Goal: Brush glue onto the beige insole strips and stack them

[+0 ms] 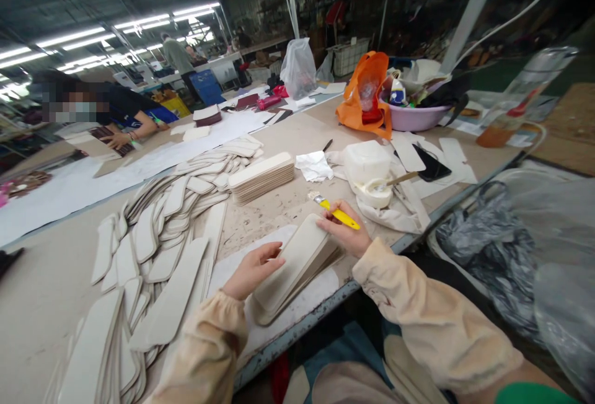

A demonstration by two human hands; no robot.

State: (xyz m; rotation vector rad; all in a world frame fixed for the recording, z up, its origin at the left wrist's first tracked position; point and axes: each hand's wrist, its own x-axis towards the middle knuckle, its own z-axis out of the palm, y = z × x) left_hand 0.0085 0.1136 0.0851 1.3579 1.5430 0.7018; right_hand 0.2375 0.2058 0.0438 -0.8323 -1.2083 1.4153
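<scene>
Right hand (346, 233): fingers curled shut around a yellow-handled brush (335, 212), its pale bristle end pointing up and left; fingertips also rest on the far end of a small stack of flat, cream, rounded-end board strips (295, 267).

Left hand (253, 269): fingers loosely bent, not closed, their tips touching the left edge of the same stack near its middle. The stack lies tilted between both hands, near the front edge of the pale worktable (279, 202), on a white sheet.

Both forearms: beige elasticated sleeve covers.

Left of the hands: a wide, fanned spread of loose cream strips (158, 249), overlapping, running from the near left corner toward the table's middle.

Beyond the hands: a neat squared pile of cream strips (263, 176), just right of the spread's far end. Beside it, a crumpled white cloth (315, 165).

Right of that: a white plastic tub (367, 161) and a shallow white dish (374, 192) with a stick resting in it, on a pale rag.

Further back: an orange fabric bag (365, 91) touching a lilac plastic basin (416, 116) filled with oddments; a clear plastic bag (298, 68) standing upright.

Far right: a clear bottle of amber liquid (515, 109).

Far left: another person (116, 113) leaning over the table.
</scene>
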